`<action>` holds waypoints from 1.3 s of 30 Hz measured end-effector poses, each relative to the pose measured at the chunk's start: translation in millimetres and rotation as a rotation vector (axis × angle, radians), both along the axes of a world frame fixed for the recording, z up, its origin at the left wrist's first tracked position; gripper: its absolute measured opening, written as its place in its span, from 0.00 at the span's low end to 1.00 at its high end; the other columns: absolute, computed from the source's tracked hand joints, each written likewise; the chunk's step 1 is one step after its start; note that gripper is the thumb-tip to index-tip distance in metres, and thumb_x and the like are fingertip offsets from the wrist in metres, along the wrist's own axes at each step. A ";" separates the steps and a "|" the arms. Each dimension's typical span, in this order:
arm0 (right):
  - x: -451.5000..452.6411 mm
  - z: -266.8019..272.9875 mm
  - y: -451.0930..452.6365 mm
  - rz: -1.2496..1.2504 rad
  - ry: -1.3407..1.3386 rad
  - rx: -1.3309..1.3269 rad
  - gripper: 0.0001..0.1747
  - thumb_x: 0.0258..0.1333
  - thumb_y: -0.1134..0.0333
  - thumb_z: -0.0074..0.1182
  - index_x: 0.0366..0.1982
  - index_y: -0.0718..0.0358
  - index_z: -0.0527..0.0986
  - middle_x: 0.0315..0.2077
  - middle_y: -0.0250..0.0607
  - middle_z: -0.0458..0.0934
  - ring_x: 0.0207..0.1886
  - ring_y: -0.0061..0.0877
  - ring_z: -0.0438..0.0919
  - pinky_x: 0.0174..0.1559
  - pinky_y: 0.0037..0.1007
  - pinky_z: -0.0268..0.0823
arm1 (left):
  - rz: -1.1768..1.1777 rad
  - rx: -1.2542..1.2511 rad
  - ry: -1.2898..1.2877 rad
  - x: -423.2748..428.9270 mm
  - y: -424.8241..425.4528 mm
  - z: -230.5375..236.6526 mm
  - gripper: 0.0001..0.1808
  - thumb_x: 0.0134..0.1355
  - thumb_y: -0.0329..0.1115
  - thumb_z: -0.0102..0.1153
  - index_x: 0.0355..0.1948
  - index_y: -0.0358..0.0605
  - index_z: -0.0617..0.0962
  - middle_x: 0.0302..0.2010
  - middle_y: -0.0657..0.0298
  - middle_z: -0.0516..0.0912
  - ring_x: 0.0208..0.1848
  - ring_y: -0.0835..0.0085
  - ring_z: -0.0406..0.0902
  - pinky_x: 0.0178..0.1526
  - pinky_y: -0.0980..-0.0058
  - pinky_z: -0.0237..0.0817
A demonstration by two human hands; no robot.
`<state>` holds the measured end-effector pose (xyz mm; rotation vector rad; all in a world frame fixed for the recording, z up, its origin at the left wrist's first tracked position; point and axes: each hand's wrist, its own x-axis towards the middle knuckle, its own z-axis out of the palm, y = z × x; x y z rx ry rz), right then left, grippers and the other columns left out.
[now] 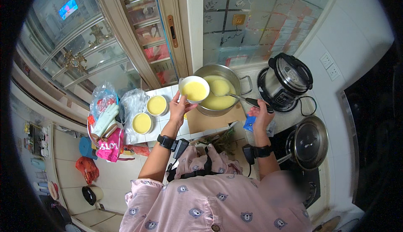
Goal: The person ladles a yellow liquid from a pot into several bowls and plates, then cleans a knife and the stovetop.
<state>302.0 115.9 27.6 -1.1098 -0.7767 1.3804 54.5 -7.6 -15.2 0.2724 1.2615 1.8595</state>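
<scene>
My left hand (180, 108) grips a white bowl (194, 101) by its near left side, tilted beside the pot's rim. Pale yellow liquid (194, 90) lies in that bowl. In my right hand (263, 117) is the black handle of a metal ladle (241, 98). Its head holds yellow liquid within the large stainless steel pot (214, 113), which contains more of the same. Two white bowls, a farther one (157, 105) and a nearer one (142, 124), stand on white tiles to the left, both filled with yellow liquid.
Brown cardboard (204, 121) lies under the pot. An electric pressure cooker (285, 84) stands at right, near a lidded pan (310, 143) on the black cooktop (280, 143). Clear plastic bags (133, 102) and pale gloves (106, 121) lie at left. A blue packet (249, 123) rests below my right hand.
</scene>
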 end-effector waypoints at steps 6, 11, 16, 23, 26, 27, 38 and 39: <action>9.3 28.2 -0.6 0.007 -0.028 0.135 0.12 0.46 0.67 0.57 0.29 0.71 0.74 0.16 0.43 0.75 0.12 0.25 0.72 0.14 0.23 0.65 | -0.064 -0.042 0.016 9.4 8.0 -7.9 0.26 0.62 0.33 0.47 0.61 0.39 0.61 0.39 0.51 0.78 0.32 0.62 0.81 0.34 0.72 0.78; 10.8 65.2 -9.9 -0.006 0.002 0.195 0.11 0.48 0.68 0.56 0.30 0.72 0.75 0.15 0.43 0.75 0.12 0.23 0.72 0.14 0.22 0.65 | -0.112 -0.097 0.038 16.1 22.3 -16.8 0.22 0.64 0.38 0.47 0.57 0.40 0.66 0.39 0.53 0.78 0.33 0.64 0.81 0.35 0.73 0.78; 10.3 81.9 -22.1 0.079 -0.024 0.238 0.11 0.49 0.71 0.56 0.32 0.73 0.76 0.16 0.42 0.76 0.13 0.22 0.73 0.16 0.21 0.66 | -0.135 -0.062 0.012 22.7 38.0 -26.4 0.23 0.63 0.33 0.47 0.59 0.38 0.64 0.37 0.52 0.79 0.31 0.64 0.81 0.31 0.74 0.78; 7.9 79.7 -44.7 0.338 -0.281 0.451 0.07 0.50 0.74 0.56 0.32 0.70 0.77 0.22 0.38 0.78 0.19 0.22 0.76 0.22 0.22 0.68 | -0.155 0.003 -0.075 27.4 41.6 -25.9 0.27 0.63 0.31 0.46 0.61 0.36 0.58 0.35 0.48 0.79 0.30 0.61 0.81 0.31 0.73 0.79; 10.7 81.4 -51.5 0.351 -0.544 1.012 0.12 0.45 0.74 0.59 0.35 0.68 0.76 0.23 0.42 0.78 0.23 0.28 0.78 0.24 0.26 0.68 | -0.156 -0.070 -0.045 27.6 37.1 -23.3 0.20 0.65 0.35 0.43 0.57 0.39 0.66 0.41 0.51 0.78 0.36 0.61 0.81 0.38 0.72 0.78; 11.7 82.1 -53.0 0.346 -0.621 1.165 0.13 0.44 0.74 0.59 0.36 0.68 0.75 0.23 0.43 0.78 0.23 0.29 0.78 0.25 0.27 0.69 | -0.155 -0.046 -0.047 27.6 36.0 -22.7 0.20 0.65 0.35 0.42 0.56 0.38 0.66 0.41 0.50 0.78 0.36 0.60 0.81 0.38 0.71 0.78; 11.8 78.6 -44.7 0.125 0.041 0.182 0.14 0.52 0.65 0.53 0.35 0.70 0.75 0.19 0.40 0.76 0.17 0.22 0.74 0.23 0.22 0.68 | -0.110 0.066 -0.096 23.3 25.7 -20.2 0.23 0.63 0.32 0.44 0.58 0.37 0.62 0.41 0.47 0.77 0.36 0.59 0.81 0.37 0.70 0.78; 13.7 74.5 -39.1 0.055 0.119 0.125 0.16 0.52 0.64 0.53 0.35 0.71 0.75 0.18 0.40 0.75 0.15 0.21 0.73 0.22 0.22 0.67 | -0.095 0.045 -0.095 21.9 24.0 -19.2 0.22 0.63 0.32 0.44 0.58 0.36 0.62 0.41 0.47 0.77 0.36 0.58 0.81 0.37 0.70 0.78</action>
